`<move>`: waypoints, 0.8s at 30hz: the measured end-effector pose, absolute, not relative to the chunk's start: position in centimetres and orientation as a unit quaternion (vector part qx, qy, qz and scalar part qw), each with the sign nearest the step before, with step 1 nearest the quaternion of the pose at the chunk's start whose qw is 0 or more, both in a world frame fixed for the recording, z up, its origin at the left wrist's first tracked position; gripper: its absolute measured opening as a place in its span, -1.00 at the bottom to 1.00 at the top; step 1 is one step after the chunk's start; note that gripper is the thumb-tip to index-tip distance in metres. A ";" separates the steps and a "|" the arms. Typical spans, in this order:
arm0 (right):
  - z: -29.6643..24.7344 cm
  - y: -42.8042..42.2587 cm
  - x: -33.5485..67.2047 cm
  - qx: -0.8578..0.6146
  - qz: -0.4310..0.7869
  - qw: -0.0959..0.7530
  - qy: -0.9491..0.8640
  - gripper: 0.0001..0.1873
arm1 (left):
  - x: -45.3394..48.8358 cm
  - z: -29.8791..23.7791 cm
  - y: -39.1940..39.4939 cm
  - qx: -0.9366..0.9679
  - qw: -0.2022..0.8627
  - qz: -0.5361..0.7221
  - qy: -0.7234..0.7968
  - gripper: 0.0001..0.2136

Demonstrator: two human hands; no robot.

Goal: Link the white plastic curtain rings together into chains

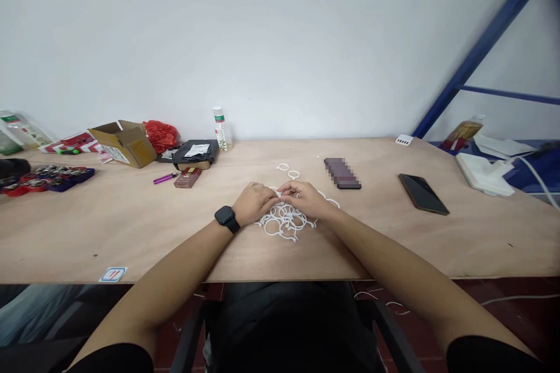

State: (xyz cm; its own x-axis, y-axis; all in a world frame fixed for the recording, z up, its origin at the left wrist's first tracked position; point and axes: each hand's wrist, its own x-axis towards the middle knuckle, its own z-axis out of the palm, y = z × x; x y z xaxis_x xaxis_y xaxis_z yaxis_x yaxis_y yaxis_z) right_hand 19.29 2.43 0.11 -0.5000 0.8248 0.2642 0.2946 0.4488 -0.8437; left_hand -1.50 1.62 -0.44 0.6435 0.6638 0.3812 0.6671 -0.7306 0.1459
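Observation:
My left hand (pixel 255 202), with a black watch (pixel 226 218) on its wrist, is closed in a pinch over the middle of the table. Facing it, my right hand (pixel 305 198) is closed too, and the fingertips of both hands meet at a white plastic ring (pixel 279 193), mostly hidden by the fingers. Below and around them lies a loose pile of white plastic rings (pixel 272 227) with small tabs, like curtain rings. Just beyond the fingers, two single rings lie apart from the pile, one ring (pixel 293 175) nearer and another ring (pixel 283 167) farther off.
To the right lie a partly blurred phone (pixel 342 173), a dark phone (pixel 423 193) and a white power strip (pixel 485 175). On the left are a maroon box (pixel 188 178), a purple lighter (pixel 164 178), a black parcel (pixel 195 154), an open carton (pixel 126 143) and a bottle (pixel 222 128).

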 end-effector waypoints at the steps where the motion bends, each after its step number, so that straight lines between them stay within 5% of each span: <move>1: 0.1 2.4 19.3 -0.361 0.383 0.349 -0.775 -0.79 | -1.5 -0.5 1.6 -0.907 0.009 -0.208 -0.366 -0.67; 14: -0.9 3.3 19.4 -0.310 0.571 0.353 -0.673 -0.63 | -1.3 -0.2 0.9 -0.916 0.067 -0.223 -0.326 -0.68; 24: -0.6 3.2 19.3 -0.314 0.580 0.347 -0.667 -0.61 | -1.2 0.0 0.7 -0.928 0.075 -0.214 -0.294 -0.71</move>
